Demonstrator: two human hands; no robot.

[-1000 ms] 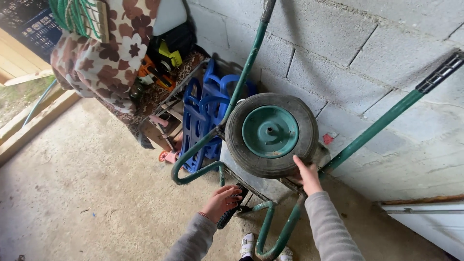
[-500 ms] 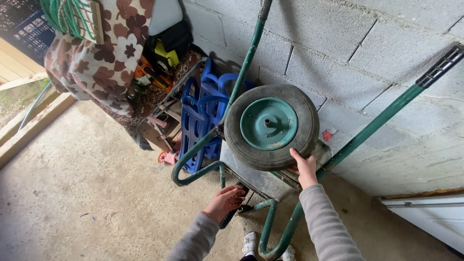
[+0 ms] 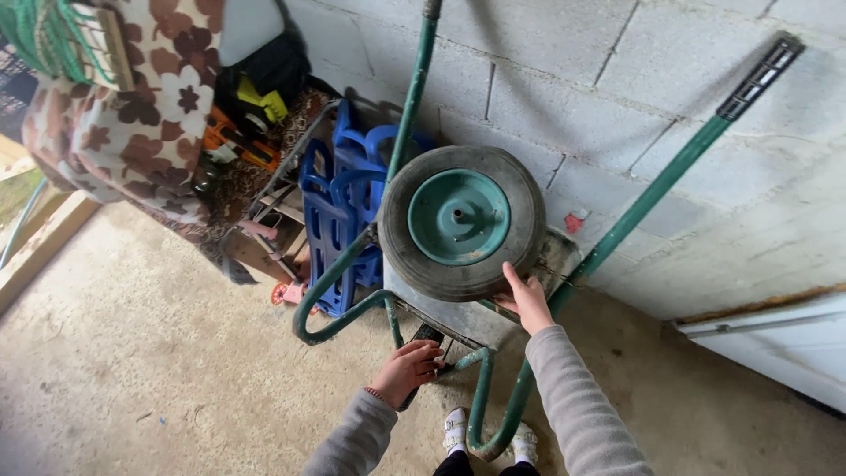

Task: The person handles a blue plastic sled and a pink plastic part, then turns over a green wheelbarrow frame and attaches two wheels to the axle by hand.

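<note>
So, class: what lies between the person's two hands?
In the head view, a green frame tube runs between the left hand and right hand.

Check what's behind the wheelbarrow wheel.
Behind the wheel the grey tray of the upended wheelbarrow shows below and at right, with the block wall beyond. The right hand rests on the tyre's lower edge. The axle mount is hidden.

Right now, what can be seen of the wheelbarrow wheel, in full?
The wheel has a worn grey rubber tyre around a green metal hub with a small centre axle hole and scuffed paint. It faces the camera, tilted, on the green tubular frame of a wheelbarrow stood up against a block wall. The right hand presses its lower right edge; the left hand is below, apart from it.
</note>
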